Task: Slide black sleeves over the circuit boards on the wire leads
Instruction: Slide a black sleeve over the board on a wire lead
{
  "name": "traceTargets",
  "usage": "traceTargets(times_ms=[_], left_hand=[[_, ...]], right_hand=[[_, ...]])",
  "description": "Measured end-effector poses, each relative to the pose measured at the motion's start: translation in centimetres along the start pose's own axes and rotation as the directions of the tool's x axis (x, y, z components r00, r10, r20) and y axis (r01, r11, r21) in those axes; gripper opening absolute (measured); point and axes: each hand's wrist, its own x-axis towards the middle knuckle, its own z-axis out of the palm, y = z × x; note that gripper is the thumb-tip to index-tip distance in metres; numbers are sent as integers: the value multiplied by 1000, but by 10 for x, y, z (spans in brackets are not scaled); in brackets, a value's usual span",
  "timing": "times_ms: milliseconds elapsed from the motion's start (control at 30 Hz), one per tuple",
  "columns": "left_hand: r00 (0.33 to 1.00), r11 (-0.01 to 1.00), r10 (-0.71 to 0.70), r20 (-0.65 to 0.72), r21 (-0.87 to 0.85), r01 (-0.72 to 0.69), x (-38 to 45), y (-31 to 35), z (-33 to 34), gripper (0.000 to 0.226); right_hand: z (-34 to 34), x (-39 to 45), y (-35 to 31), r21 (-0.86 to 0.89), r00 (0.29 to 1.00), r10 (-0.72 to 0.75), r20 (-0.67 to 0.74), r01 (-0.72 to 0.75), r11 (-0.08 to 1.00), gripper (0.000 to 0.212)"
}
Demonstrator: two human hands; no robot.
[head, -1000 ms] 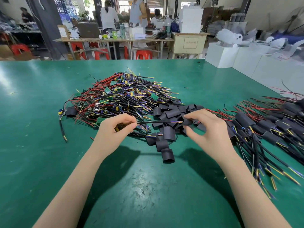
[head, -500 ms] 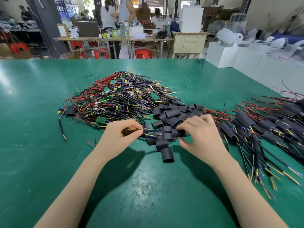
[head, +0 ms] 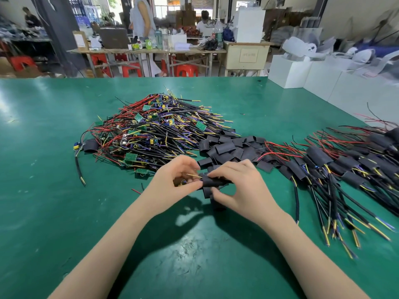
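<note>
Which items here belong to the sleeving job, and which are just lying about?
Job: left hand holding a lead; right hand pinching the black sleeve; bare boards pile; loose sleeves; sleeved leads.

Bystanders: white boxes; red stools; far table.

Black sleeve lay horizontal above green table, partly slid over wire lead; circuit board hidden.

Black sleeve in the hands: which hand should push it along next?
Probably the right hand: it pinches the black tube-shaped sleeve, while the left hand grips the wire lead's board end, steadying it.
</note>
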Motion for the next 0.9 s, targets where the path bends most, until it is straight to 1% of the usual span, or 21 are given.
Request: traceTargets(times_ms=[33, 67, 133, 200, 267, 333, 433, 500, 567, 633, 667, 733, 800, 900], left_hand=[[999, 998, -30, 35, -55, 32, 0, 0, -4, 35], [996, 995, -62, 72, -76, 67, 0, -1, -8, 43], [985, 992, -124, 118, 2, 125, -1, -4, -15, 52], [982, 983, -153, 115, 119, 139, -1, -7, -18, 46], [987, 975, -132, 93, 191, 113, -2, -9, -18, 38], [989, 963, -126, 73, 248, 105, -2, -10, -19, 38], [985, 930, -163, 52, 342, 135, -1, -15, -25, 36], [980, 919, -195, 31, 356, 171, -1, -18, -29, 31], [975, 941, -224, -5, 259, 217, 0, -19, -32, 27], [963, 957, -269, -33, 107, 271, 1, -15, -33, 27], [958, 958, -285, -33, 23, 286, 2, -13, -33, 27], [961, 956, -275, -7, -108, 273, 2, -8, -32, 24], [971, 957, -236, 39, -164, 240, 0, -2, -29, 20], [975, 960, -197, 97, -182, 212, -1, 1, -22, 14]], right_hand=[[-1, 0, 2, 2, 1000, 11, -4, -11, 1000, 20], [-3, -1, 4, 1, 1000, 22, -14, -22, 1000, 19], [-5, -1, 7, -3, 998, 39, -43, -39, 999, 20], [-7, -1, 8, -9, 998, 50, -44, -50, 999, 20], [-5, -2, 7, -5, 999, 51, -7, -51, 999, 20], [-4, -2, 5, 10, 998, 58, 22, -58, 998, 20], [-4, -2, 6, 46, 997, 79, 2, -79, 996, 21], [-6, -2, 8, 62, 995, 97, -30, -95, 994, 21], [-9, -2, 10, 65, 992, 115, -53, -112, 992, 22], [-11, -1, 13, 74, 991, 121, -59, -117, 990, 22], [-12, -1, 15, 86, 992, 117, -55, -112, 990, 23], [-12, -2, 16, 129, 994, 102, -34, -96, 987, 24], [-11, -3, 15, 175, 997, 83, -11, -80, 981, 25], [-6, -2, 9, 204, 999, 41, -3, -39, 978, 26]])
